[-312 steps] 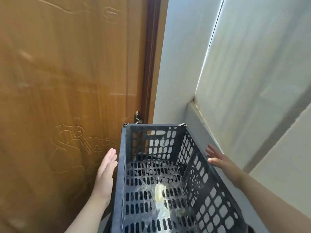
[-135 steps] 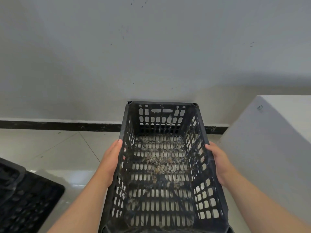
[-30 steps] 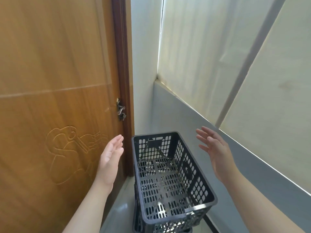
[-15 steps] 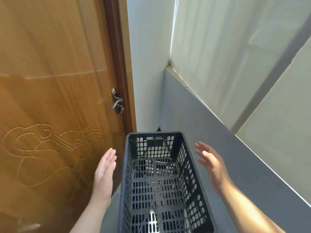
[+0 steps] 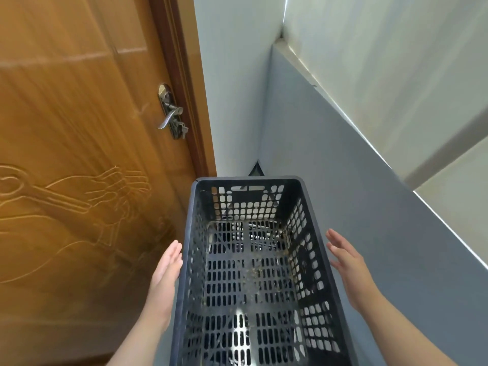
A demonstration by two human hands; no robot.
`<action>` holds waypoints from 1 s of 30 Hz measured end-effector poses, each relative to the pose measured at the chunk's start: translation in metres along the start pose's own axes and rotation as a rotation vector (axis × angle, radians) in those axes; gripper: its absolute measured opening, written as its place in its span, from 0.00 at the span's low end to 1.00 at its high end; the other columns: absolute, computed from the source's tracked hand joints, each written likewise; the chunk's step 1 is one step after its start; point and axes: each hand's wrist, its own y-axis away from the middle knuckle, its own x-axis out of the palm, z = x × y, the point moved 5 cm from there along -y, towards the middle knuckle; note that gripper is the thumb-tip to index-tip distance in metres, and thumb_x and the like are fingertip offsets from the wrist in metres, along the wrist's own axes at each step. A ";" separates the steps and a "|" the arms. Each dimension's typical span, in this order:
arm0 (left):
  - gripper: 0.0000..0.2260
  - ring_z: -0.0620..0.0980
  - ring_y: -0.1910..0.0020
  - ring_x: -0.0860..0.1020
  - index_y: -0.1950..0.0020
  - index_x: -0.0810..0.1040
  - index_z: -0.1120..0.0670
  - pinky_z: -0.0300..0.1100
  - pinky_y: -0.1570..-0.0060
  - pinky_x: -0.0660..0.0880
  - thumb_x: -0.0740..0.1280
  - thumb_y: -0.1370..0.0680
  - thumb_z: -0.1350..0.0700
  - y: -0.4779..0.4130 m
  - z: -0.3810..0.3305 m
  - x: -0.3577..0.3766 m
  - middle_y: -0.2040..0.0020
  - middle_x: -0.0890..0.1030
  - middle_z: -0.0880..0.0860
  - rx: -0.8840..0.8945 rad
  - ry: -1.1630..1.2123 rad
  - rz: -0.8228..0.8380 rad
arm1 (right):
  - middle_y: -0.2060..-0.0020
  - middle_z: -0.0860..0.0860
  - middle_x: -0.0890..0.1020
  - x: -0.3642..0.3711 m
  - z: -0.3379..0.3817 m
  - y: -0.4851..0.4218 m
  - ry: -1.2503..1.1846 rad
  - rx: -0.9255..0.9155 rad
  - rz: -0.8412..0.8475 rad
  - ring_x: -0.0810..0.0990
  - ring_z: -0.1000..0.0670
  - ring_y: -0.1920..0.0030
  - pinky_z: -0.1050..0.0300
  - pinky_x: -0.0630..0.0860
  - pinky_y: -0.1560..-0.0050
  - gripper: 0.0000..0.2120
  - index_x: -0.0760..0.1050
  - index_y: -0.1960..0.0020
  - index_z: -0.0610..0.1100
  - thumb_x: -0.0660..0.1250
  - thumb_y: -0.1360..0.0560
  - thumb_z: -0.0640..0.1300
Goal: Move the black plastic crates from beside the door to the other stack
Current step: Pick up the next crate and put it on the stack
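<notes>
A black perforated plastic crate (image 5: 320,265) stands open-topped in the narrow gap between the wooden door and the grey wall, its inside holding only some dirt. Through its slotted bottom something dark shows below, which I cannot make out. My left hand (image 5: 165,281) is flat and open just outside the crate's left wall, close to the rim. My right hand (image 5: 348,268) is open with fingers spread just outside the right wall. Neither hand grips the crate.
The brown wooden door (image 5: 79,180) with a metal lever handle (image 5: 170,114) is close on the left. A grey wall panel (image 5: 369,207) runs close along the right, and a pale wall corner (image 5: 237,88) closes the gap behind the crate.
I have moved closer and now look down into the crate. Both open hands have dropped lower, to either side of the crate's walls.
</notes>
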 end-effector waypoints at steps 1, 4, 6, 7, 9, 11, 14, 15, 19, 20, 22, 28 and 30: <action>0.20 0.44 0.22 0.64 0.20 0.63 0.43 0.51 0.22 0.57 0.55 0.13 0.52 -0.005 0.007 0.001 0.22 0.67 0.41 -0.024 -0.004 0.008 | 0.24 0.53 0.72 0.002 -0.008 -0.004 0.002 0.017 0.014 0.69 0.50 0.23 0.44 0.65 0.22 0.23 0.67 0.21 0.49 0.57 0.15 0.40; 0.22 0.45 0.22 0.62 0.18 0.61 0.44 0.52 0.21 0.57 0.54 0.13 0.52 -0.016 0.022 0.007 0.21 0.65 0.41 -0.073 0.002 0.044 | 0.24 0.54 0.72 0.006 -0.028 -0.012 -0.042 0.091 0.059 0.71 0.49 0.24 0.40 0.64 0.22 0.23 0.67 0.23 0.55 0.57 0.15 0.39; 0.21 0.46 0.22 0.63 0.19 0.62 0.43 0.55 0.22 0.58 0.55 0.13 0.52 -0.024 0.030 0.010 0.21 0.65 0.40 -0.098 0.016 0.077 | 0.26 0.53 0.77 0.011 -0.038 -0.014 -0.135 0.158 0.101 0.78 0.46 0.29 0.39 0.71 0.27 0.24 0.67 0.22 0.56 0.57 0.15 0.39; 0.21 0.46 0.23 0.65 0.20 0.63 0.41 0.55 0.22 0.59 0.55 0.13 0.52 -0.025 0.032 0.010 0.22 0.67 0.40 -0.095 0.027 0.090 | 0.28 0.52 0.79 0.013 -0.039 -0.012 -0.181 0.175 0.129 0.80 0.45 0.31 0.40 0.74 0.31 0.25 0.67 0.22 0.58 0.57 0.16 0.39; 0.19 0.44 0.24 0.66 0.24 0.66 0.37 0.55 0.22 0.59 0.54 0.13 0.52 -0.031 0.037 0.011 0.24 0.69 0.39 -0.091 0.049 0.108 | 0.30 0.52 0.81 0.017 -0.042 -0.010 -0.225 0.190 0.185 0.81 0.43 0.32 0.39 0.75 0.34 0.27 0.66 0.22 0.60 0.59 0.17 0.41; 0.18 0.44 0.24 0.67 0.27 0.68 0.34 0.56 0.22 0.59 0.55 0.14 0.51 -0.035 0.042 0.012 0.24 0.71 0.39 -0.084 0.069 0.130 | 0.28 0.52 0.79 0.018 -0.045 -0.012 -0.230 0.192 0.222 0.79 0.43 0.30 0.36 0.72 0.31 0.30 0.65 0.21 0.61 0.61 0.21 0.44; 0.23 0.47 0.24 0.68 0.24 0.68 0.36 0.59 0.24 0.60 0.60 0.20 0.45 -0.038 0.049 0.011 0.25 0.72 0.40 -0.073 0.106 0.168 | 0.28 0.50 0.79 0.018 -0.054 -0.016 -0.239 0.212 0.233 0.79 0.41 0.30 0.32 0.71 0.29 0.33 0.65 0.21 0.62 0.63 0.24 0.46; 0.25 0.49 0.24 0.68 0.23 0.67 0.37 0.61 0.24 0.60 0.62 0.21 0.43 -0.039 0.051 0.011 0.24 0.72 0.42 -0.078 0.120 0.180 | 0.28 0.49 0.79 0.019 -0.056 -0.017 -0.244 0.221 0.228 0.80 0.40 0.31 0.30 0.71 0.30 0.32 0.66 0.22 0.62 0.64 0.25 0.46; 0.26 0.54 0.23 0.67 0.22 0.66 0.36 0.64 0.25 0.60 0.62 0.22 0.42 -0.041 0.056 0.009 0.22 0.70 0.44 -0.101 0.163 0.213 | 0.30 0.47 0.80 0.021 -0.061 -0.017 -0.256 0.246 0.222 0.81 0.37 0.33 0.28 0.73 0.32 0.32 0.68 0.24 0.63 0.66 0.26 0.48; 0.26 0.54 0.22 0.66 0.23 0.65 0.35 0.65 0.25 0.60 0.62 0.22 0.42 -0.040 0.056 0.008 0.22 0.69 0.44 -0.110 0.162 0.214 | 0.30 0.46 0.80 0.021 -0.060 -0.016 -0.256 0.247 0.226 0.81 0.36 0.34 0.27 0.73 0.33 0.32 0.68 0.24 0.63 0.66 0.26 0.49; 0.26 0.53 0.22 0.66 0.23 0.65 0.34 0.65 0.25 0.59 0.61 0.21 0.40 -0.040 0.054 0.005 0.22 0.68 0.42 -0.120 0.153 0.223 | 0.29 0.46 0.80 0.022 -0.053 -0.012 -0.242 0.224 0.233 0.81 0.37 0.33 0.28 0.74 0.33 0.32 0.67 0.23 0.61 0.66 0.26 0.49; 0.24 0.49 0.22 0.66 0.23 0.66 0.33 0.62 0.24 0.59 0.59 0.21 0.39 -0.031 0.033 0.001 0.23 0.69 0.39 -0.101 0.116 0.244 | 0.30 0.57 0.81 0.021 -0.027 0.005 -0.200 0.150 0.201 0.81 0.49 0.32 0.39 0.73 0.30 0.32 0.68 0.23 0.62 0.65 0.27 0.52; 0.24 0.49 0.23 0.67 0.24 0.66 0.33 0.62 0.24 0.60 0.59 0.21 0.39 -0.024 0.023 0.000 0.23 0.70 0.39 -0.095 0.120 0.246 | 0.30 0.56 0.81 0.019 -0.019 0.010 -0.199 0.146 0.196 0.80 0.47 0.31 0.36 0.72 0.29 0.32 0.68 0.23 0.62 0.66 0.27 0.52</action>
